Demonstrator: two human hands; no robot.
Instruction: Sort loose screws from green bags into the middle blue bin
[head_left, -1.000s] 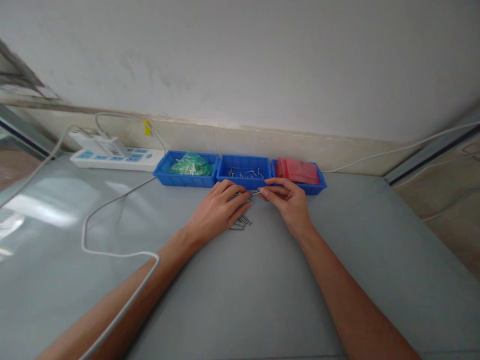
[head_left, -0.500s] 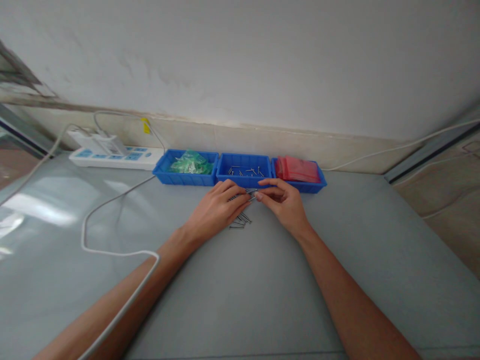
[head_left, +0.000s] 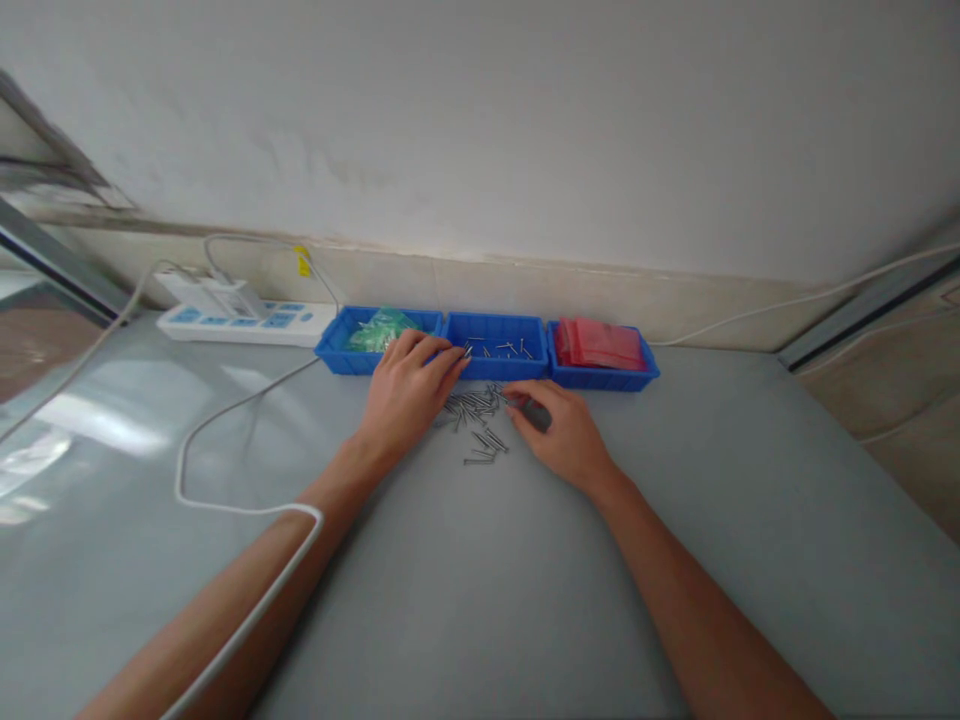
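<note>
left hand (head_left: pixel 409 385): pinching screws (head_left: pixel 468 351) at front-left of middle blue tray (head_left: pixel 495 368) | right hand (head_left: pixel 566 435): fingertips at loose screw pile (head_left: pixel 472 405) before that tray, cannot tell if grasping | red packets (head_left: pixel 604 345) right of it | power strip (head_left: pixel 289 325) far left, markings illegible

Three bins (head_left: pixel 604 379) in a row, power strip (head_left: pixel 214 328) left, screws (head_left: pixel 471 404) in and before middle bin (head_left: pixel 510 368)

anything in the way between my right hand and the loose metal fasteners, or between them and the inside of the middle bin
Nothing visible stands between your right hand and the loose metal fasteners. Before the inside of the middle blue bin stands its front wall, with your left hand by its left end.
</note>
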